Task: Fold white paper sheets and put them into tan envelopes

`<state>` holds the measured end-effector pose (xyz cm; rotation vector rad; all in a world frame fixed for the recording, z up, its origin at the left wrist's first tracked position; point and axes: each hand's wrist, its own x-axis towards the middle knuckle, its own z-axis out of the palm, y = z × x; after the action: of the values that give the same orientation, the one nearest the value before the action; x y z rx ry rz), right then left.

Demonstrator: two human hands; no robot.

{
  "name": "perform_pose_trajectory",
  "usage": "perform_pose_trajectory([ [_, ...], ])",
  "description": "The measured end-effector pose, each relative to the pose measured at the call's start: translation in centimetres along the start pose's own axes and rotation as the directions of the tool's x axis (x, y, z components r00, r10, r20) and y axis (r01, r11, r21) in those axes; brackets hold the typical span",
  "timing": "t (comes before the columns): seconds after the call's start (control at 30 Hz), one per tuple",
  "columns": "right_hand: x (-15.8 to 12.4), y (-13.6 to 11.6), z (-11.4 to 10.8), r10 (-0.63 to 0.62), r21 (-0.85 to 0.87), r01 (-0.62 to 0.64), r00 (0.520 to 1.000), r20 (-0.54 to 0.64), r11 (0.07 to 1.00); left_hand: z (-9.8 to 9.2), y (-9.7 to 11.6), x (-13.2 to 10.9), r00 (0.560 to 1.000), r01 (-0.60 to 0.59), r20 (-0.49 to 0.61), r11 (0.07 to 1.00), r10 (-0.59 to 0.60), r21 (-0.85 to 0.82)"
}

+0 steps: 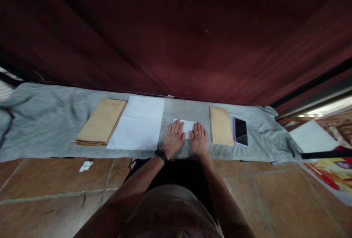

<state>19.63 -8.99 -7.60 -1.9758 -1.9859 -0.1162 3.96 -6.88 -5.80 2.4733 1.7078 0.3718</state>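
The left hand (174, 137) lies flat, palm down, fingers straight and its thumb out toward the other hand; the right hand (199, 139) lies the same way beside it; neither grips anything, and both rest with their fingers on the small white paper (188, 127), which spans the gap between them. It looks folded, though its layers are too small to tell; the step in hand seems to be pressing it flat. To do that well, bear down evenly through both hands and sweep outward from the middle; square the edges before leaning on them, since a skewed crease is hard to undo. Just left of the left hand lies the large white paper (137, 126), and beyond it the stack of brown envelopes (100, 122); just right of the right hand lies a single brown envelope (220, 126), then the phone (241, 131); the grey cloth (181, 107) beneath both hands looks soft and could ruck, so steady strokes serve better than shoves.
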Motion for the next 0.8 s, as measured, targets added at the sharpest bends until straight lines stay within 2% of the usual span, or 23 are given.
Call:
perform_pose_trajectory([
  [0.27,0.2,0.3,-0.6,0.017,0.045,-0.015,0.999,-0.037,0.999,-0.5,0.4,0.1,1.0,0.001,0.007,1.0,-0.001,-0.005],
  [0.37,0.7,-0.4,-0.8,-0.084,0.121,0.084,0.996,-0.011,0.989,-0.6,0.4,0.1,1.0,0.0,0.024,1.0,0.0,0.006],
  [0.5,1.0,-1.7,-0.6,-0.239,0.184,0.225,0.969,0.06,0.957,-0.7,0.4,0.2,0.999,-0.007,0.048,1.0,0.006,0.024],
  [0.63,0.9,-2.1,-0.4,-0.214,0.124,0.204,0.974,0.075,0.971,-0.6,0.3,0.2,0.999,-0.01,0.045,1.0,0.009,0.022],
  [0.8,0.8,-0.9,-0.4,-0.171,0.081,0.166,0.983,0.069,0.983,-0.3,0.1,0.0,1.0,-0.004,0.018,1.0,0.004,-0.008],
])
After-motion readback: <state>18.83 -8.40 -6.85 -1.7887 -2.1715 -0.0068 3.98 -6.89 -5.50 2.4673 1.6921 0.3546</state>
